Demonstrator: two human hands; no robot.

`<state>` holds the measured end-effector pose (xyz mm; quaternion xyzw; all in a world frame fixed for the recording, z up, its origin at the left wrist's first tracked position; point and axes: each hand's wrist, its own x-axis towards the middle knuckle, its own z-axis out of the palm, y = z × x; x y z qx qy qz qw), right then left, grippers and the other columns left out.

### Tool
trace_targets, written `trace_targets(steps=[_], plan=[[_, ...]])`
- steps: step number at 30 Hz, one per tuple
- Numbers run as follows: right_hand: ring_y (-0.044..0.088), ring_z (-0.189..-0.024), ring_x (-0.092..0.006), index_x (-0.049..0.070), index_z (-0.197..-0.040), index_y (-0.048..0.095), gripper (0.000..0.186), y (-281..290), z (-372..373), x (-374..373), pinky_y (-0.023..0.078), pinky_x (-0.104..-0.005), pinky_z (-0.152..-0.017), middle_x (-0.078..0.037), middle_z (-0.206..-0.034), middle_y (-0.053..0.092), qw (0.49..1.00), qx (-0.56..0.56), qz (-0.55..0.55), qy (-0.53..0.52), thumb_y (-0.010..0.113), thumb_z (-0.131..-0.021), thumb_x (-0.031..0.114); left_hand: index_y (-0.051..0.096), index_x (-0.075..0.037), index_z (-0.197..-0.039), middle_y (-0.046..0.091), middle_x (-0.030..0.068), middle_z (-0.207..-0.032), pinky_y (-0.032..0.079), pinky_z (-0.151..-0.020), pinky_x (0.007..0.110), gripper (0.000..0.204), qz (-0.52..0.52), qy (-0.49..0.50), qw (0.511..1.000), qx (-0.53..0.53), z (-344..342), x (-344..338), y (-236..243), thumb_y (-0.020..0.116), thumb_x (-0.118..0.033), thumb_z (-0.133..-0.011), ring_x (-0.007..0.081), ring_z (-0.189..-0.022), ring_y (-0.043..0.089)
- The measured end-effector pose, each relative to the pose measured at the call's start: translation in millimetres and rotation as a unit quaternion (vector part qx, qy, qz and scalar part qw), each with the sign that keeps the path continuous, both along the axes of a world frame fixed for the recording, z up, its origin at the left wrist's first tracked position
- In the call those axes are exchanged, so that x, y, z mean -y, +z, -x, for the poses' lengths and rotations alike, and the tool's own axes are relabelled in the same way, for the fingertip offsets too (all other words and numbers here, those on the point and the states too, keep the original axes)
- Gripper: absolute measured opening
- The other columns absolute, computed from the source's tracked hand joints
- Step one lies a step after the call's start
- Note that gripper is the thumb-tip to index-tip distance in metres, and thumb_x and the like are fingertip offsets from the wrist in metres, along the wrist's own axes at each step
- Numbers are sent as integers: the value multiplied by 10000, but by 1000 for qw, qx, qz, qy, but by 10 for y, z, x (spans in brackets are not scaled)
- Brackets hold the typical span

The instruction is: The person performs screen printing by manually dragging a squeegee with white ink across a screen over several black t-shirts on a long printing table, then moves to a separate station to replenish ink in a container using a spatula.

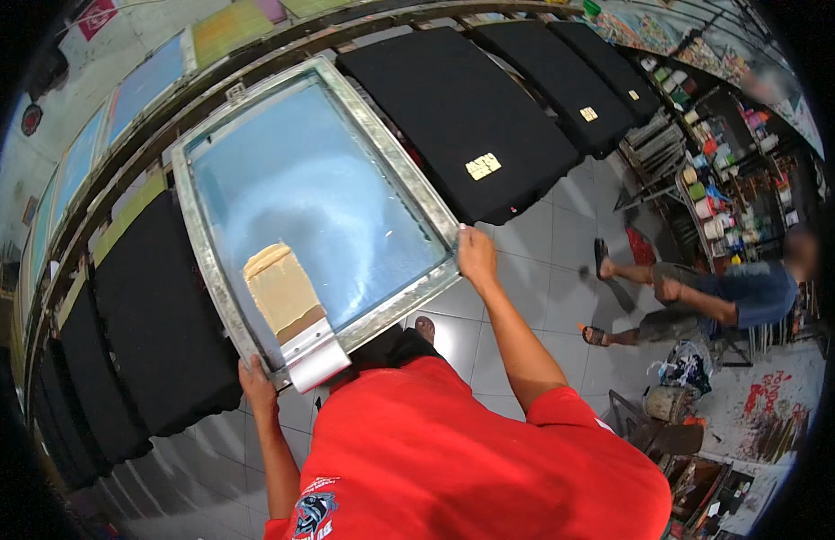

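You have both hands closed on one screen-printing frame (401, 304), which is tilted in the view in front of your red T-shirt (471, 441). Your left hand (258, 385) grips its near left corner, with the thumb up against the outer edge; your right hand (477, 256) clasps the near right corner, thumb at the rim, the fingers mostly hidden from view. Neither hand stands open. You cannot tell from this angle whether the frame rests on anything beneath it. Its one stretched blue mesh (318, 180) carries a single patch of cream ink (284, 286) near the left side, and one silver squeegee (318, 362) lies at the end of that patch, across the near edge and close to your left hand. To the right of the frame you have three black fabric pieces (453, 108) laid out in a row, each bearing one small cream print (482, 166), three prints in all. To the left you have at least three more black fabric pieces (165, 315); their far end is too crowded to count surely. One co-worker (705, 292) in two dark sandals is well apart on your right.
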<state>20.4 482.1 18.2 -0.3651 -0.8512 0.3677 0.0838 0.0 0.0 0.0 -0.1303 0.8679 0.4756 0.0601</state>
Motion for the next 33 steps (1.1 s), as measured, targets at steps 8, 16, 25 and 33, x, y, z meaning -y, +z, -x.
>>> trace_targets(steps=[8, 16, 25, 33], plan=[[620, -893, -418, 28, -1033, 617, 344, 1, -115, -222, 470, -457, -786, -239, -915, 652, 993, -71, 92, 0, 460, -954, 324, 449, 65, -1295, 562, 154, -1215, 382, -962, 336, 502, -124, 5, 992, 33, -49, -259, 71, 426, -346, -1009, 231, -1084, 533], [581, -1015, -383, 0, -1129, 564, 331, -97, -139, -271, 448, -430, -872, -209, -1089, 613, 984, -122, 120, 41, 555, -918, 255, 461, 43, -1282, 569, 131, -1204, 420, -940, 355, 498, -245, 28, 961, 129, -1, -82, 21, 438, -366, -998, 217, -1059, 560], [590, -979, -380, 21, -1110, 584, 305, -19, -113, -211, 454, -433, -849, -198, -1043, 616, 989, -112, 87, 32, 589, -890, 232, 469, 41, -1270, 581, 121, -1162, 453, -890, 347, 481, -225, 41, 965, 127, 22, -219, 164, 452, -352, -992, 219, -1003, 582], [527, -1074, -338, 9, -1110, 584, 320, -8, -161, -134, 407, -409, -941, -168, -1152, 544, 977, -178, -107, 37, 620, -859, 204, 497, 0, -1267, 568, 96, -1174, 417, -912, 344, 473, -141, 40, 985, 91, 40, -271, 242, 466, -379, -985, 187, -1042, 535]])
